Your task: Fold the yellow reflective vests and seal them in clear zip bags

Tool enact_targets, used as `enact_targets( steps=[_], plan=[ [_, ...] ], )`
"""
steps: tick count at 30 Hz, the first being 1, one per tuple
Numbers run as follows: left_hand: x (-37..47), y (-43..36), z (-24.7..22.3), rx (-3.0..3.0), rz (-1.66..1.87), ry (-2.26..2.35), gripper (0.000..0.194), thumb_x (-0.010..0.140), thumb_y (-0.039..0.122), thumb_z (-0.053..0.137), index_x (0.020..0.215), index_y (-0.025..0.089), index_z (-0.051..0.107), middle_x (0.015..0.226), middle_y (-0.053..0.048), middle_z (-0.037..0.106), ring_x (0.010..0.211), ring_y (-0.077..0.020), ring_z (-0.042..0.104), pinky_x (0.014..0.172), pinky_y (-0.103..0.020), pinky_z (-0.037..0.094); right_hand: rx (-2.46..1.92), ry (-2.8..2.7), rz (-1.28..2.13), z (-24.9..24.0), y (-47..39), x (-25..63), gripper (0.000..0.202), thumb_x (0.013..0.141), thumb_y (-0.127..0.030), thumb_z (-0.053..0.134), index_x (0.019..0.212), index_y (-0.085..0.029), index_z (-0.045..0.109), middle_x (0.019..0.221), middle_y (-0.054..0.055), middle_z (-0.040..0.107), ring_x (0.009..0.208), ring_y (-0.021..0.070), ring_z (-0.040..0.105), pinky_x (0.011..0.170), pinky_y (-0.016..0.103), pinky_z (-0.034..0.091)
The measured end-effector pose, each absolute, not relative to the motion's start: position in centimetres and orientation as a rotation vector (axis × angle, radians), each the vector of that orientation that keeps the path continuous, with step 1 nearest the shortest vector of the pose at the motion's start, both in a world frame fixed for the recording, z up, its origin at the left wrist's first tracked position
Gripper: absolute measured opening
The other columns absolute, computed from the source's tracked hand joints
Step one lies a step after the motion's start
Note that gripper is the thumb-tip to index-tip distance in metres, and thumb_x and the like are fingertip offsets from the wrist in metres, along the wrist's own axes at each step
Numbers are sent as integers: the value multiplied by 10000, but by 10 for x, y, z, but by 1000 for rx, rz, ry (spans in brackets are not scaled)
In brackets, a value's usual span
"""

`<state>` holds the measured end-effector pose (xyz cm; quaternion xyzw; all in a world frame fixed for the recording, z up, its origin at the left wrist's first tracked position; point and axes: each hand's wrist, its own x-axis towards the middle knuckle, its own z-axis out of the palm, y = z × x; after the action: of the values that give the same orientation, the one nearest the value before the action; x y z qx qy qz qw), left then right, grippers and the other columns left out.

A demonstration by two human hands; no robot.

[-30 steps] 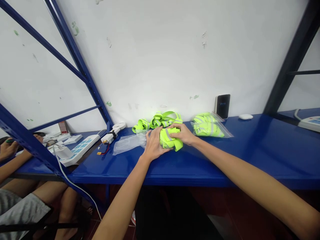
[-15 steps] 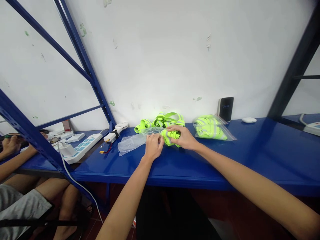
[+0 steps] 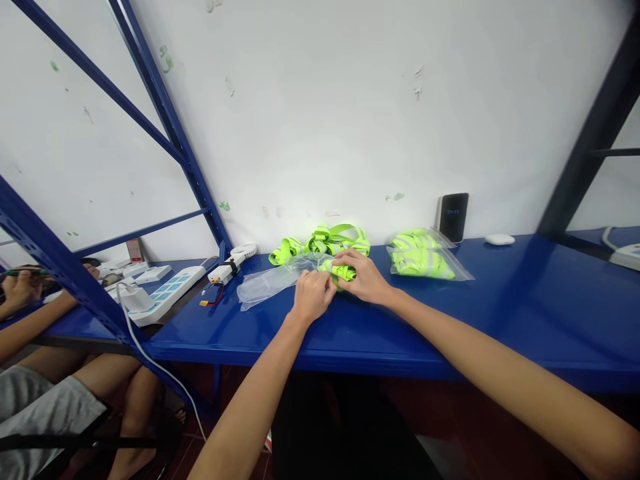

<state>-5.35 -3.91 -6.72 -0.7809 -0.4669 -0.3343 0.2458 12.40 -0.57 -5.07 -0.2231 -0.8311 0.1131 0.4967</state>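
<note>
- Your right hand (image 3: 367,280) curls its thumb and fingers around a neon yellow-green bundle of rolled fabric strap with silver stripes (image 3: 345,272), holding it from the right.
- Your left hand (image 3: 313,293) touches the bundle's left side, fingers bent; you cannot tell whether they pinch the strap.
- The bundle is between your hands, between the front and back edges of the glossy blue table (image 3: 525,300).
- Left of it, a flat, clear plastic bag (image 3: 263,288) reaches behind your left hand.
- Toward the back edge, loose neon yellow-green straps (image 3: 327,238) lie looped.
- To their right sits a clear bag packed with neon yellow-green strap (image 3: 423,257).
- Farther right along the back edge, a black-faced digital clock (image 3: 454,217) stands upright near a white, flattened oval object (image 3: 499,239).
</note>
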Motion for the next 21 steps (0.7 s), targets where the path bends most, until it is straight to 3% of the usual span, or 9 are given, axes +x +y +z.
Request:
enact_targets(
  steps=[4, 7, 9, 11, 13, 16, 21],
  plan=[
    [-50, -43, -66, -2220, -938, -1251, 246, 912, 220, 427, 712, 194, 568, 662, -30, 601, 667, -181, 569, 698, -335, 388, -576, -1998, 265, -55, -5, 121, 286, 722, -166, 606, 1004, -208, 629, 1061, 86, 605, 1033, 254, 584, 921, 391, 451],
    [-50, -47, -63, -2233, -1047, -1247, 190, 896, 286, 484, 983, 189, 621, 799, -50, 657, 820, -217, 615, 790, -367, 436, -706, -1889, 328, -53, -4, 120, 298, 703, -195, 609, 1001, -206, 608, 1029, 71, 620, 994, 249, 591, 911, 389, 447],
    [-53, -48, -61, -2215, -1139, -1233, 402, 894, 322, 501, 1269, 176, 516, 933, -76, 680, 968, -242, 622, 882, -393, 451, -828, -1758, 430, -50, -1, 121, 297, 699, -231, 612, 995, -208, 601, 1042, 63, 636, 994, 253, 595, 929, 403, 435],
    [-55, -49, -60, -2184, -1213, -1224, 576, 906, 332, 489, 1435, 162, 335, 1096, -109, 668, 1145, -260, 578, 982, -417, 431, -923, -1635, 556, -48, 2, 123, 290, 706, -285, 615, 985, -206, 599, 1060, 62, 645, 1008, 261, 590, 948, 416, 422],
    [-58, -48, -59, -2181, -1211, -1212, 630, 908, 339, 487, 1471, 167, 261, 1273, -134, 598, 1320, -276, 454, 1071, -446, 372, -973, -1513, 690, -48, 7, 125, 324, 698, -341, 632, 988, -206, 579, 1054, 61, 639, 987, 256, 587, 921, 406, 439],
    [-57, -50, -57, -2261, -1060, -1158, 646, 869, 392, 541, 1441, 191, 320, 1459, -139, 437, 1448, -304, 253, 1146, -494, 260, -978, -1312, 886, -53, 10, 123, 438, 662, -379, 668, 1038, -227, 504, 986, 39, 612, 868, 219, 590, 792, 352, 489],
    [-50, -56, -55, -2376, -887, -1071, 678, 823, 459, 564, 1427, 220, 368, 1533, -142, 328, 1463, -333, 199, 1159, -540, 164, -884, -1215, 1124, -59, 7, 113, 478, 681, -372, 637, 1116, -270, 467, 838, -17, 587, 685, 171, 571, 626, 291, 489]
  ],
)
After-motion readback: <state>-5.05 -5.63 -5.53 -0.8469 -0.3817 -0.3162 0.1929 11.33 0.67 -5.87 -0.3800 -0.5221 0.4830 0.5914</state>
